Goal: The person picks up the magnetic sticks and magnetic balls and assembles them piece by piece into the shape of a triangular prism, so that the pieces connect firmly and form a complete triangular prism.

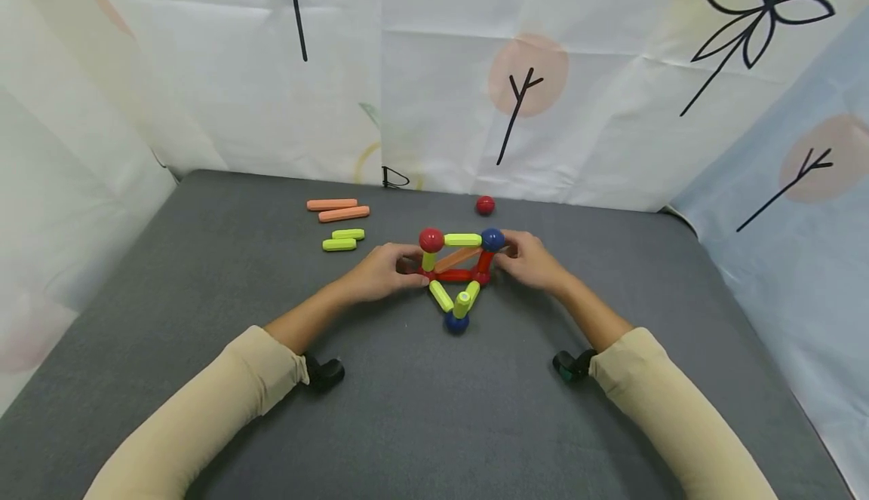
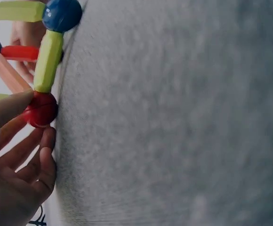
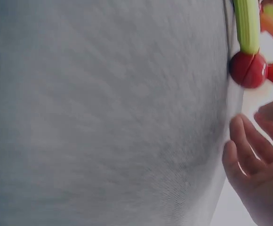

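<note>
Between the two hands stands a frame of coloured balls and rods. A red ball and a blue ball top it, joined by a yellow-green rod. An orange rod slants across, and red rods run low and up the right side. At the near corner, a blue ball carries an upright yellow-green rod. My left hand pinches the lower left red ball between thumb and fingers. Loosely bent, the fingers of my right hand lie beside the lower right red ball, apart from it.
Two orange rods and two yellow-green rods lie left of the frame on the dark grey table. A loose red ball sits behind it. A printed white cloth hangs along the table's back edge.
</note>
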Available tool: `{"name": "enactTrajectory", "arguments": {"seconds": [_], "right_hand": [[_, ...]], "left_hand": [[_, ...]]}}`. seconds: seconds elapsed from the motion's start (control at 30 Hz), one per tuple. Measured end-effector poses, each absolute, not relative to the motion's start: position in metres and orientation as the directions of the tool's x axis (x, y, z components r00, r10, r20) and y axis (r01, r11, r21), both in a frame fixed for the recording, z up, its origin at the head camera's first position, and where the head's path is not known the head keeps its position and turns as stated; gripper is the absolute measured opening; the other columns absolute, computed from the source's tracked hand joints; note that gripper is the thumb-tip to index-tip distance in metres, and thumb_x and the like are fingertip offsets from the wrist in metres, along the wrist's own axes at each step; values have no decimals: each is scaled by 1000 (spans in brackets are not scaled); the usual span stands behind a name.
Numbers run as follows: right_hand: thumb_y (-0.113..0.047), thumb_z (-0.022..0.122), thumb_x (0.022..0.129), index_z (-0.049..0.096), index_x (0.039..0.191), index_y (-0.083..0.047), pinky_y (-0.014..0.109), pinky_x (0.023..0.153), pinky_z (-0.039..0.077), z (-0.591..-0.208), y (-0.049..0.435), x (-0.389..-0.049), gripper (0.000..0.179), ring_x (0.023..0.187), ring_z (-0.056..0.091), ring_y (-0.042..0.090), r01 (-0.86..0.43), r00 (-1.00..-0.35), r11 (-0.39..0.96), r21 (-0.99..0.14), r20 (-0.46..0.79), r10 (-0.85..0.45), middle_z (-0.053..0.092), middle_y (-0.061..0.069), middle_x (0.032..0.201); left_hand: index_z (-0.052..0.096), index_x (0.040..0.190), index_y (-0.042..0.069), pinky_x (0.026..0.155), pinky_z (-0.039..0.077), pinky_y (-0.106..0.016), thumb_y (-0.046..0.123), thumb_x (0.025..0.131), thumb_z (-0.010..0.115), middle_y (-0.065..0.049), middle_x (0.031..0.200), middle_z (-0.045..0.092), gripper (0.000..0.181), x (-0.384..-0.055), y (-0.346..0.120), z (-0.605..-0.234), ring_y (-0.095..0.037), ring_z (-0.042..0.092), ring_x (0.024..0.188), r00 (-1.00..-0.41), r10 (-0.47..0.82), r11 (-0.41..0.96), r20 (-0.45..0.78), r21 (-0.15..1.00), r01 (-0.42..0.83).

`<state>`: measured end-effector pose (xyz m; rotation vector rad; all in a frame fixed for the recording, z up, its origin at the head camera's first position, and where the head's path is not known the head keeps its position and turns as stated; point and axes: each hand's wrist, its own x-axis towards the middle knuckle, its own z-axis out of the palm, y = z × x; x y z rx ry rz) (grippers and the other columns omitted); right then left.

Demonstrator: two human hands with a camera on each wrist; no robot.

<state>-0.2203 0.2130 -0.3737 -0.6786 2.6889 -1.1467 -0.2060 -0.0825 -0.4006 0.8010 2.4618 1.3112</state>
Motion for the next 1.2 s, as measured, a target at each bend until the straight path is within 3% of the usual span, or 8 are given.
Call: {"name": "enactTrajectory", "arguments": {"seconds": [0.2, 0.43, 0.53, 0.67, 0.8, 1.07, 1.2], "right_hand": [[-7, 58, 98, 50, 139, 4, 54, 99, 45, -372, 209, -252, 43, 119, 57, 43, -282, -952, 693, -663, 106, -287, 53, 26, 138], [-5, 55, 97, 36, 150, 4, 55, 117, 22, -364, 201, -279, 56, 144, 28, 41, -313, -933, 744, -590, 44, -357, 30, 26, 156], [-4, 54, 97, 39, 148, 4, 54, 115, 25, -367, 198, -286, 54, 142, 32, 41, -292, -937, 755, -587, 19, -348, 37, 27, 152], [-7, 57, 98, 49, 138, -1, 53, 105, 38, -374, 199, -291, 41, 124, 49, 40, -224, -963, 793, -567, 4, -270, 52, 25, 138], [-13, 60, 99, 54, 130, -2, 51, 97, 44, -380, 203, -289, 33, 111, 54, 38, -199, -974, 808, -555, 21, -225, 59, 23, 127], [-17, 62, 100, 55, 132, 2, 43, 87, 50, -349, 211, -257, 38, 105, 63, 34, -326, -944, 597, -733, 221, -245, 67, 23, 117], [-14, 64, 98, 56, 132, -2, 32, 85, 48, -323, 210, -233, 37, 105, 62, 26, -441, -897, 536, -720, 328, -298, 68, 19, 117]], "left_hand": [[69, 122, 3, 84, 53, -35, 16, 90, 75, -7, 113, 71, 35, -210, -82, -397, -18, 65, 99, -803, 594, 451, 46, 808, 380], [68, 123, 3, 88, 53, -36, 16, 90, 75, -7, 114, 71, 36, -210, -81, -397, -18, 66, 101, -804, 593, 458, 41, 805, 378], [68, 123, 3, 88, 53, -36, 16, 90, 75, -7, 113, 71, 36, -209, -81, -397, -18, 66, 101, -810, 586, 456, 37, 811, 367], [68, 123, 3, 89, 53, -36, 15, 90, 75, -7, 113, 71, 36, -209, -82, -398, -18, 66, 102, -815, 578, 453, 37, 817, 358], [67, 124, 2, 91, 52, -36, 15, 90, 75, -7, 114, 71, 37, -209, -82, -398, -18, 66, 103, -815, 578, 458, 34, 813, 358], [66, 126, 2, 92, 52, -37, 15, 91, 74, -9, 118, 69, 38, -208, -81, -398, -20, 66, 105, -818, 575, 464, 29, 811, 356], [66, 126, 3, 92, 52, -38, 15, 91, 74, -9, 118, 69, 38, -208, -81, -399, -20, 66, 105, -820, 572, 467, 29, 810, 354]]}}
